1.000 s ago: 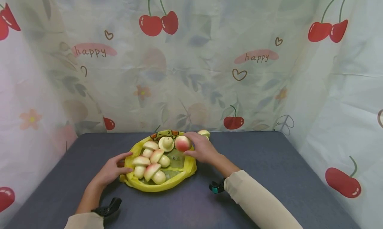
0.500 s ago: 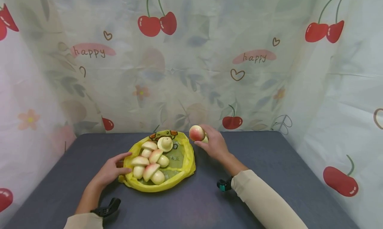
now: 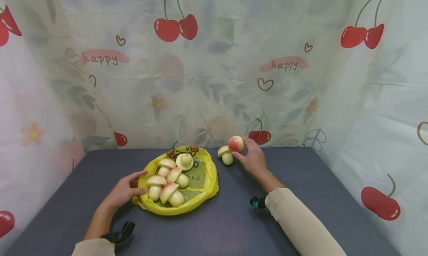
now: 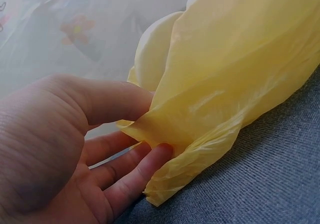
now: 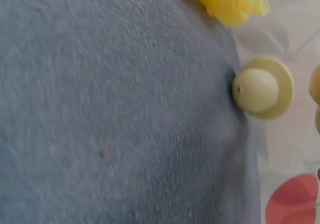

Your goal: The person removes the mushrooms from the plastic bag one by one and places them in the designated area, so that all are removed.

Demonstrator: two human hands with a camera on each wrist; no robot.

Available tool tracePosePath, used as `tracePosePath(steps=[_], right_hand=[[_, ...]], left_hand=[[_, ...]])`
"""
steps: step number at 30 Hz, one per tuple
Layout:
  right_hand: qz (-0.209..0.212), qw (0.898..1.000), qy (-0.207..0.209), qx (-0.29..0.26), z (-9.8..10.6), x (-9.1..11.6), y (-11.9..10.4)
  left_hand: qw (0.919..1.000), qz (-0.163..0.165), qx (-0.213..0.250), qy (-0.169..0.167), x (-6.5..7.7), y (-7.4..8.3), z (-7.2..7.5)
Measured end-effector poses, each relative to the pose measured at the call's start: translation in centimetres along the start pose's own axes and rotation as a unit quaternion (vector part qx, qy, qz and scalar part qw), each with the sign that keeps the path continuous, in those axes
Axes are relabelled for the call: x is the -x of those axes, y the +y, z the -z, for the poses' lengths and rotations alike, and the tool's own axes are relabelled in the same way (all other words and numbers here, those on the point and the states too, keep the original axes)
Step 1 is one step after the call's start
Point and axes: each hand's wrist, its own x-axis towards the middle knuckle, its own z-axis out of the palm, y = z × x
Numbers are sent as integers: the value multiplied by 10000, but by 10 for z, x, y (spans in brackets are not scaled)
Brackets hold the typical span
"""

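Bag: yellow, open at the top, on the dark table (image 3: 187,233); five mushrooms (image 3: 174,174) lie inside the yellow bag (image 3: 170,210).
Left hand: the left hand (image 3: 121,192) holds the bag's edge between thumb and fingers.
Right hand: the right hand (image 3: 255,160) pinches the red-capped mushroom (image 3: 236,143) (its stem I cannot see), to the right of the bag.
Outside mushroom: the pale mushroom (image 3: 227,157) is on the table near the far edge, between bag and right hand.
Progress: it seems partway; two mushrooms are out of the bag, one of them not yet released, and five remain inside.
Writing: "happy", two times, on the curtain (image 3: 214,100); small marks in the bag are not readable.
Brands: I can read none.
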Motion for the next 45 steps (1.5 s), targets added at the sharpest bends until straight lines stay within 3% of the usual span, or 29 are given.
tracePosePath(steps=[6, 13, 21, 45], right_hand=[[-490, 9988, -77, 24, 3, 0, 15], [-1159, 9915, -566, 146, 3, 2, 29], [-1631, 9817, -941, 286, 1, 5, 39], [-1521, 9755, -1261, 967, -10, 2, 32]], left_hand=[[10000, -9, 14, 1, 0, 0, 0], [10000, -20, 14, -18, 0, 1, 0], [10000, 45, 42, 4, -2, -2, 0], [10000, 3, -24, 30, -1, -1, 1]])
